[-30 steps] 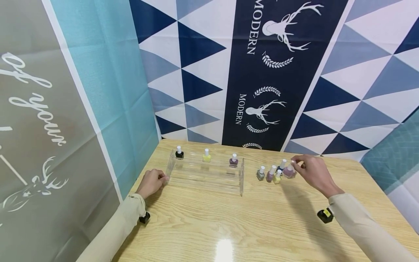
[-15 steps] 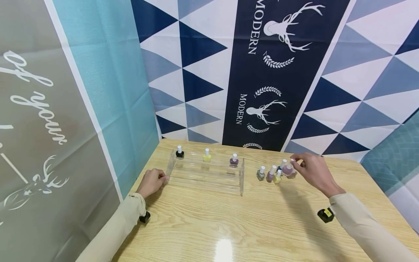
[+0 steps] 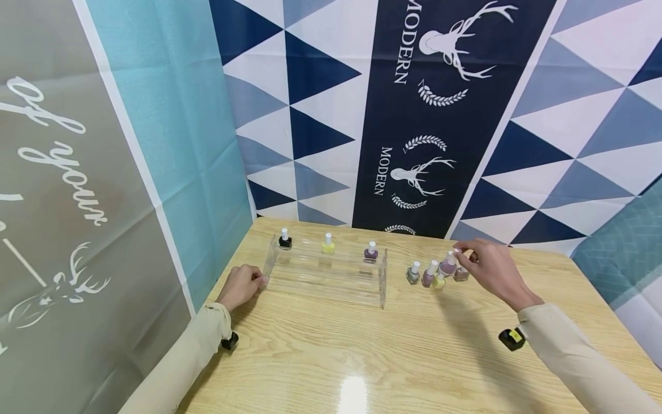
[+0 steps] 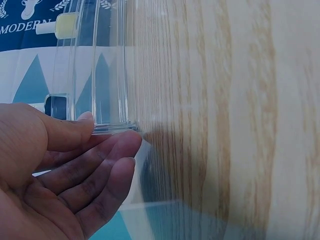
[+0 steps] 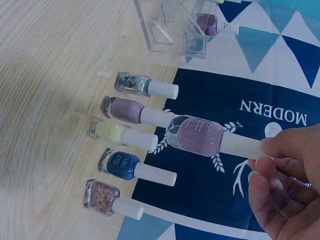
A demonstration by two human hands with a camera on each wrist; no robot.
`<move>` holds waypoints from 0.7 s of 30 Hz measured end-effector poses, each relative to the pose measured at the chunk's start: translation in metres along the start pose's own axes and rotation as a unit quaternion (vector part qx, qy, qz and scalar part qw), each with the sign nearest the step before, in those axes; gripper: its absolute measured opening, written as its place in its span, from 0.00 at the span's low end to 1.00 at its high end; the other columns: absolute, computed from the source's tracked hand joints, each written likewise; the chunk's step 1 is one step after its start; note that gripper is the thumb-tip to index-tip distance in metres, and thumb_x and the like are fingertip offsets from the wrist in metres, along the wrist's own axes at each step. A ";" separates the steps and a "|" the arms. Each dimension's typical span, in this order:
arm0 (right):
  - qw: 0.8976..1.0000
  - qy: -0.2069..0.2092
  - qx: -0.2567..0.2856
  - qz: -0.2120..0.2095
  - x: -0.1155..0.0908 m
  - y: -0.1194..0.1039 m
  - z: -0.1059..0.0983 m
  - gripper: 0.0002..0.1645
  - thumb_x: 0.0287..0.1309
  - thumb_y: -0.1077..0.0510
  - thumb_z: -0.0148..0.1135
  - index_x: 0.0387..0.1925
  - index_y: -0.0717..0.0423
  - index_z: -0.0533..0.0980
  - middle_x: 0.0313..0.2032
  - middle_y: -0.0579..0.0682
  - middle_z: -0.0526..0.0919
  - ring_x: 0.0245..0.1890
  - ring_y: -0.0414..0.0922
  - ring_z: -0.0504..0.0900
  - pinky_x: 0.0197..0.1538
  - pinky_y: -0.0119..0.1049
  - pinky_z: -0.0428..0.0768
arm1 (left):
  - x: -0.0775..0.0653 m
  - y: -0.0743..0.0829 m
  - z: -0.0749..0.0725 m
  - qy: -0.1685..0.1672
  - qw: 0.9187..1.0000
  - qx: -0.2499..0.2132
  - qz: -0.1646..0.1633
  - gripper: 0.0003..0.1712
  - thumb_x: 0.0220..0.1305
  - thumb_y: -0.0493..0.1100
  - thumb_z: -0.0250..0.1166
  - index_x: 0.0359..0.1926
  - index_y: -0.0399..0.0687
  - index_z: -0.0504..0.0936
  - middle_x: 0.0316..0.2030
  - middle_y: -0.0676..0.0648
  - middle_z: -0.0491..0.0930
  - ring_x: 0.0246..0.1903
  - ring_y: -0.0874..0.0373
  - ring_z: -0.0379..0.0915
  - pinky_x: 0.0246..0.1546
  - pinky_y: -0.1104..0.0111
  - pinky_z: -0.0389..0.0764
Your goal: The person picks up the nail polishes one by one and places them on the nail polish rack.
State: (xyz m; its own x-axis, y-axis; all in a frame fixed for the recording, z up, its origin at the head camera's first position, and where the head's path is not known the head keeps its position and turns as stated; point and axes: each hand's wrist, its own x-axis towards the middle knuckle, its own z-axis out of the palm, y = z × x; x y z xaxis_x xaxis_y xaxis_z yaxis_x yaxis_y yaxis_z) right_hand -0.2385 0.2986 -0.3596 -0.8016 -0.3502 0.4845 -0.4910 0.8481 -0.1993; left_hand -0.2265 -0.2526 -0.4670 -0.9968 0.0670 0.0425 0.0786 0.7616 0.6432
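Note:
My right hand point(image 3: 488, 270) pinches a mauve nail polish bottle point(image 5: 200, 136) by its white cap, raised above the other bottles. In the right wrist view, a silver glitter polish point(image 5: 132, 83), a second mauve polish point(image 5: 125, 111), a pale yellow polish point(image 5: 108, 132), a blue polish point(image 5: 120, 165) and a rosy glitter polish point(image 5: 102, 196) stand on the table. Thumb and fingers of my left hand point(image 3: 240, 286) grip the left end of a clear tiered rack point(image 3: 320, 290). Its back tier carries black point(image 3: 285, 242), yellow point(image 3: 328, 247) and purple point(image 3: 370, 254) bottles.
The wooden table point(image 3: 393, 356) reaches toward me in front of the rack. Behind it hangs a patterned cloth point(image 3: 320, 115) with triangles and deer heads; a grey and teal cloth point(image 3: 181, 144) borders the left side.
My right hand has lifted the mauve polish bottle off the table and shifted it slightly left, uncovering the rosy glitter bottle. The left hand stays at the rack's end.

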 end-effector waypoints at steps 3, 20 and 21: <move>1.000 -0.006 0.009 0.002 0.001 -0.003 0.000 0.05 0.62 0.63 0.71 0.39 0.61 0.87 0.25 0.46 0.81 0.20 0.38 0.70 0.22 0.34 0.66 | 0.000 0.000 0.000 -0.001 1.000 0.000 -0.003 0.16 0.74 0.41 0.65 0.26 0.44 0.85 0.17 0.49 0.80 0.17 0.57 0.74 0.19 0.65 0.70; 0.999 -0.007 0.032 -0.011 0.007 -0.014 0.006 0.06 0.62 0.64 0.71 0.40 0.62 0.87 0.28 0.48 0.83 0.21 0.37 0.72 0.22 0.33 0.68 | 0.000 -0.001 0.001 0.000 1.000 0.007 -0.002 0.16 0.74 0.42 0.65 0.26 0.45 0.84 0.17 0.50 0.79 0.16 0.57 0.73 0.20 0.64 0.70; 0.999 -0.006 0.032 -0.012 0.007 -0.015 0.006 0.05 0.62 0.64 0.71 0.40 0.62 0.87 0.28 0.48 0.83 0.21 0.37 0.72 0.23 0.33 0.68 | 0.000 -0.001 0.001 -0.001 1.000 0.006 -0.002 0.16 0.74 0.42 0.65 0.26 0.45 0.84 0.17 0.50 0.79 0.16 0.56 0.73 0.20 0.64 0.70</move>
State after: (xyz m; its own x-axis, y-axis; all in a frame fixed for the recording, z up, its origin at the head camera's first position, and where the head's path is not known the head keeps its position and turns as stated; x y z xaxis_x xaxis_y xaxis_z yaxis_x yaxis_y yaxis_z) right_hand -0.2387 0.2811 -0.3585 -0.7929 -0.3760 0.4796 -0.5314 0.8117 -0.2423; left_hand -0.2261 -0.2526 -0.4678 -0.9972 0.0644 0.0388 0.0744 0.7702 0.6335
